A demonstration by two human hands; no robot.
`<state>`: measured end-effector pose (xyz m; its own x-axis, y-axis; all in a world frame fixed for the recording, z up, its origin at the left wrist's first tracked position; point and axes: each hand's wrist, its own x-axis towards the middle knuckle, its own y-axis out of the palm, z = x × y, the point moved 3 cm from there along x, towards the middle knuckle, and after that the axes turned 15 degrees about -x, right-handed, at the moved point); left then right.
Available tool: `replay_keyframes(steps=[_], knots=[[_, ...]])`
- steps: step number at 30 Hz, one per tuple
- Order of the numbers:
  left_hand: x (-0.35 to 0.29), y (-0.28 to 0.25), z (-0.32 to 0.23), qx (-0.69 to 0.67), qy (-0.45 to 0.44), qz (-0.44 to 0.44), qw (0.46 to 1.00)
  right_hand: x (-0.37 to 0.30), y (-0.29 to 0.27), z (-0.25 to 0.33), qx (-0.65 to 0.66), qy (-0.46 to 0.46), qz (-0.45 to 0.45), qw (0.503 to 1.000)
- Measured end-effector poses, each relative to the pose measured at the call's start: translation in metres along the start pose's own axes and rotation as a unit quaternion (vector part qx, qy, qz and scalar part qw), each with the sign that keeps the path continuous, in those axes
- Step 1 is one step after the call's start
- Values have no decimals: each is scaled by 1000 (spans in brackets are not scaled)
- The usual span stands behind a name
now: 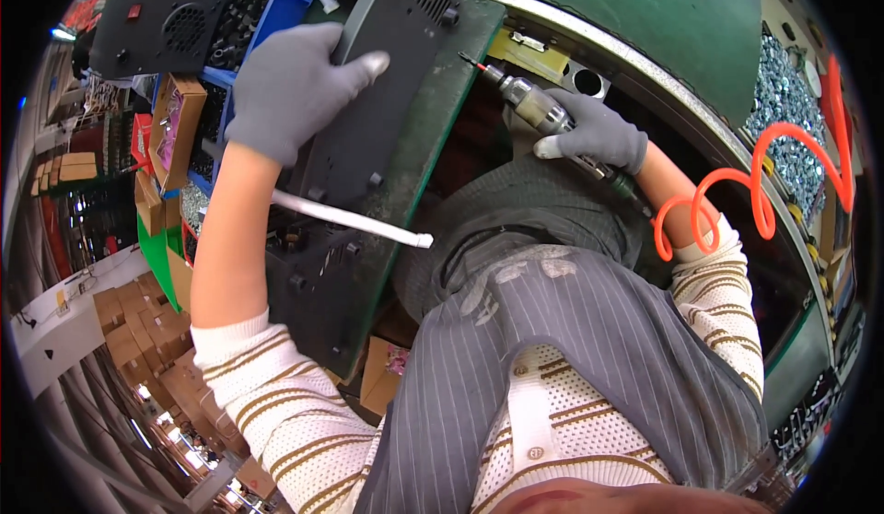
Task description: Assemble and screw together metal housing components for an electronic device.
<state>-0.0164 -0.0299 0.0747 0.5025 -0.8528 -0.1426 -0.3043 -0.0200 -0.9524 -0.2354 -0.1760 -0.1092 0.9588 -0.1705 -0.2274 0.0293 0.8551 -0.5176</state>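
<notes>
My left hand [287, 92], in a grey glove, grips the edge of a black metal housing [391, 81] tilted on the green bench. Its thumb lies along the flat face; the other fingertips are partly hidden. Vent slots and small black feet show on the housing. My right hand [597, 132], gloved alike, is wrapped round a pneumatic screwdriver [536, 109]. The tool's bit points up and left toward the housing, apart from it. A red coiled air hose [727, 178] hangs beside my right forearm. Under my left wrist a white cable or tube [354, 219] sticks out toward my lap.
Blue bins [276, 17] of black parts stand at the far left beside another black panel [157, 30] with a round vent. A cardboard box [175, 127] sits below them. On the right lies a heap of shiny screws [787, 118]. A metal-edged green worktop [635, 35] runs across the back.
</notes>
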Motion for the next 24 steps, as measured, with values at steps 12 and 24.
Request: replay_keyframes(steps=[12,24], knots=[[-88,-24,-47,-357,49,25,932,4,39,-28,151,-1,-25,988],[-228,189,18,-926,-343,-94,127,-39,60,57,244,20,232,941]])
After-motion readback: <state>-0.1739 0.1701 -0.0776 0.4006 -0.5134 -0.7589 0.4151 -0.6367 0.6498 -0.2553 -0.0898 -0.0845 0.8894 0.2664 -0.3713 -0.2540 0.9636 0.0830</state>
